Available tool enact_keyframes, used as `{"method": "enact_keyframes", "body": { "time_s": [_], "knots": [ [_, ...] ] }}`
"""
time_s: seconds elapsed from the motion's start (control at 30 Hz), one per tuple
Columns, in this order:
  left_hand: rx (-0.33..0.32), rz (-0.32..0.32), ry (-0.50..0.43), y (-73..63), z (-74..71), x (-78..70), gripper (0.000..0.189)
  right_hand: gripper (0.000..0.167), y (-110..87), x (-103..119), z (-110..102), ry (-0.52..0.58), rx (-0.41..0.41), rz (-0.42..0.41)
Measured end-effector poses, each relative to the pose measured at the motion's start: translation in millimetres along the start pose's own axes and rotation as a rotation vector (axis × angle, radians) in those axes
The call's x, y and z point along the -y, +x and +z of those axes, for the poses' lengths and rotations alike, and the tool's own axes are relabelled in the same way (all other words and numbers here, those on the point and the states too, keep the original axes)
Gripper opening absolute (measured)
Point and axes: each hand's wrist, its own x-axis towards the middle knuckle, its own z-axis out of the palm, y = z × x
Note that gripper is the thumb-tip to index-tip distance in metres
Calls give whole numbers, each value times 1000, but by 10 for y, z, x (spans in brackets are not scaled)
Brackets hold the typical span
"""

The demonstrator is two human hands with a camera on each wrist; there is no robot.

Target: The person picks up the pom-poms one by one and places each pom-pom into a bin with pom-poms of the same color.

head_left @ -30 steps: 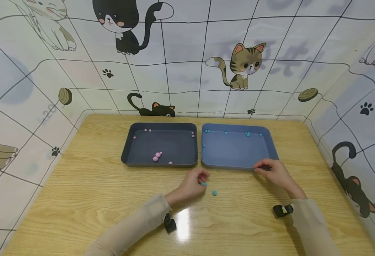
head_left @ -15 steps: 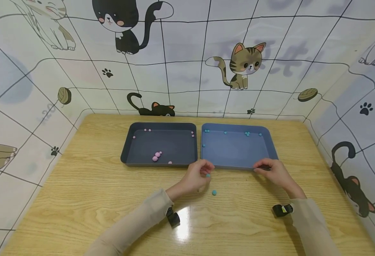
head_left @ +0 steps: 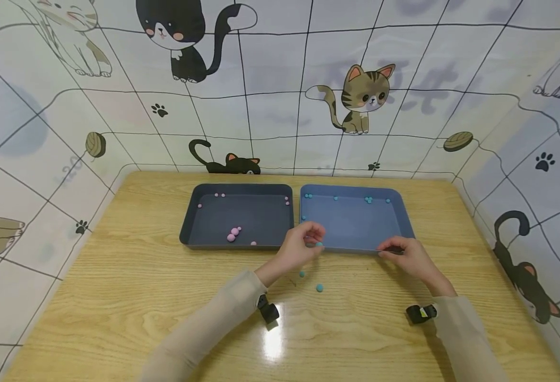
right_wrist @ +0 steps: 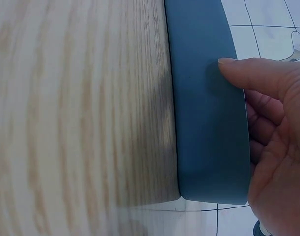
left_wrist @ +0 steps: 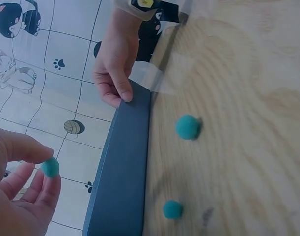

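Observation:
My left hand pinches a small teal ball between thumb and fingertips, over the near left corner of the blue tray. In the left wrist view the ball is above the tray's near wall. My right hand grips the near wall of that tray toward its right end, thumb on the outside and fingers inside. On the wood in front of the tray lie a larger teal ball and a smaller teal ball. Several small teal balls rest inside the tray along its far and left sides.
Left of the blue tray, close beside it, stands a dark grey tray with several pink balls of different sizes. Both trays sit on a wooden table. Behind and on both sides rises a cat-patterned backdrop.
The left hand has lifted a teal ball from the table and carried it forward and right to the blue tray's near edge. The right hand keeps its grip on the tray.

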Motion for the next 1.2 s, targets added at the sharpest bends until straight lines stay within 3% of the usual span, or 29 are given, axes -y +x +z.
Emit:
{"method": "enact_keyframes", "body": {
  "time_s": [0.63,0.87,1.2],
  "knots": [
    [-16,-25,-51,274,91,-15,25,7,-10,7,-4,-4,-4,7],
    [-60,-52,-110,405,175,-65,26,6,-19,-9,-1,-6,-4,32],
    [-79,-58,-145,540,248,-63,26,6,-13,22,3,-27,-19,-5]
  ]
}}
